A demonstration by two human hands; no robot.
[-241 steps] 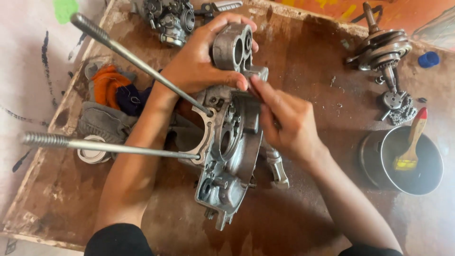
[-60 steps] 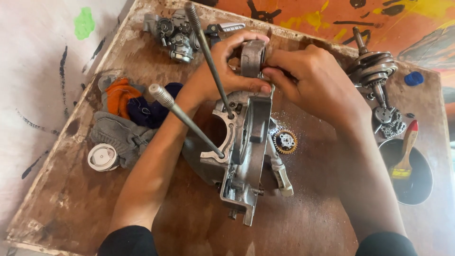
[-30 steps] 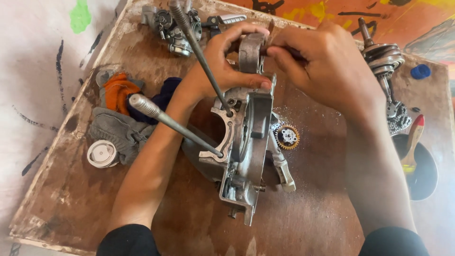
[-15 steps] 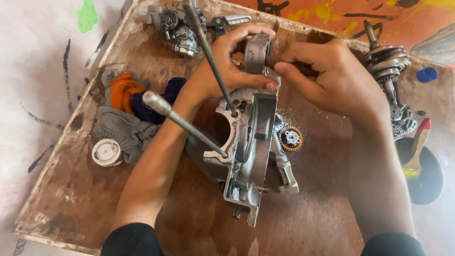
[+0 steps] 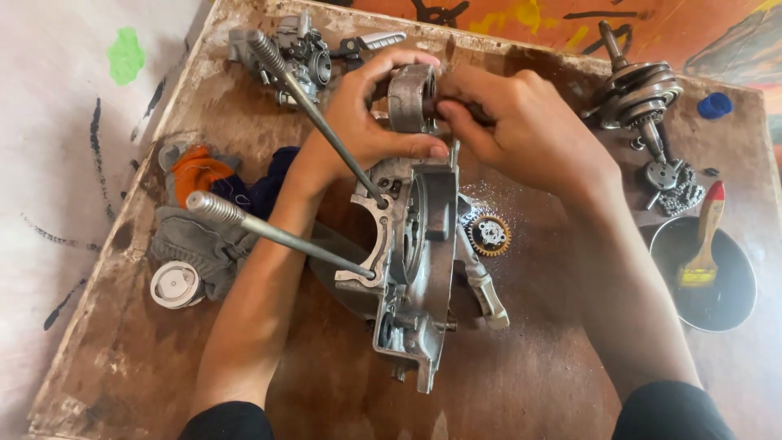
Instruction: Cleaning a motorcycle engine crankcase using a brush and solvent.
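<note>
The left hand [image 5: 366, 114] is clamped on a round metal part [image 5: 410, 96] at the top of the engine case [image 5: 411, 269], which stands on edge mid-counter. The right hand [image 5: 521, 130] pinches a dark pin at that part's side. Two long rods [image 5: 277, 236] jut from the case across the left forearm. Rags [image 5: 204, 212] lie by the left edge, a gear [image 5: 489, 235] just right of the case, a bowl [image 5: 709, 273] with a brush [image 5: 702, 236] by the right edge of the counter [image 5: 538, 383]

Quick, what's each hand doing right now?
Left hand: closed on the round metal part.
Right hand: fingertips pinch that part's end; what they hold is hidden.
</note>
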